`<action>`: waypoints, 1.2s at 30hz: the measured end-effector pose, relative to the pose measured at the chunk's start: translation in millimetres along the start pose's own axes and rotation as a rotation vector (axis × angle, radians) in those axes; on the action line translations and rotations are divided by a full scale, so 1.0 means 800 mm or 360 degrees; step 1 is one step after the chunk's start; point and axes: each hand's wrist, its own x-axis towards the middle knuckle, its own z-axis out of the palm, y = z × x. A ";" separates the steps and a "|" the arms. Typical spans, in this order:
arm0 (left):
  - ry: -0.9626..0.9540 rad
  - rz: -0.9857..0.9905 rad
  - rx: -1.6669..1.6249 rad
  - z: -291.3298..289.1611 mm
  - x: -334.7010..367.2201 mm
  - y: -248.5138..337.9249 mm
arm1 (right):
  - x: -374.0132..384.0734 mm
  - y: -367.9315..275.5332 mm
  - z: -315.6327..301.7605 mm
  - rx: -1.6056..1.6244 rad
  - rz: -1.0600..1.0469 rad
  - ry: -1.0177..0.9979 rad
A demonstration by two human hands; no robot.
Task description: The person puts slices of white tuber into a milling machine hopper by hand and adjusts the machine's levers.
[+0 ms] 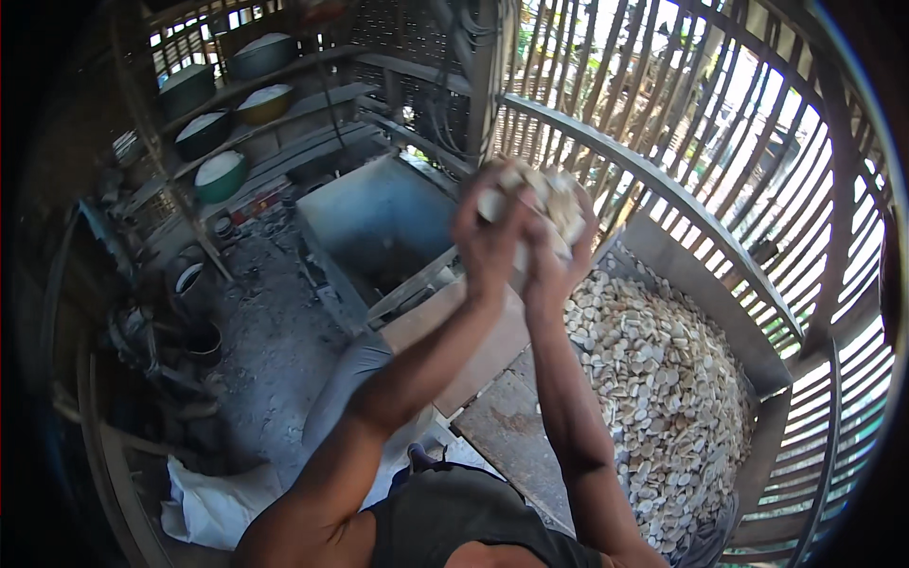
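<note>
Between them, my left hand (485, 237) and my right hand (559, 260) hold up a clump of pale, flat, roundish pieces (559, 204). Both arms reach forward, with the fingers wrapped round the clump from either side and slightly blurred. I cannot make out what the pieces are made of. Below and to the right of my right hand spreads a big heap of similar pale discs (663, 388), kept in by boards. Just left of my left hand is an open, box-like trough (379, 213) with a smooth grey-blue inner wall and a dark bottom.
Bowls filled with white stuff, such as a green one (221, 177), stand on wooden shelves at the far left. A slatted wall (653, 114) closes the right side. A flat board (516, 426) lies before me. A white sack (222, 502) rests at the lower left.
</note>
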 end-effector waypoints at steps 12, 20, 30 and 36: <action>-0.0034 -0.0341 0.0871 -0.221 0.107 -0.008 | -0.003 0.125 0.124 -0.0406 0.0307 -0.0847; -0.0142 -0.0192 0.1152 -0.241 0.100 -0.011 | -0.007 0.112 0.123 -0.0917 0.0044 -0.0935; -0.0102 -0.0406 0.1111 -0.231 0.092 -0.005 | -0.007 0.112 0.118 -0.0667 0.0260 -0.0803; -0.0116 -0.0680 0.0897 -0.229 0.092 -0.009 | -0.010 0.124 0.119 -0.0764 -0.0026 -0.0774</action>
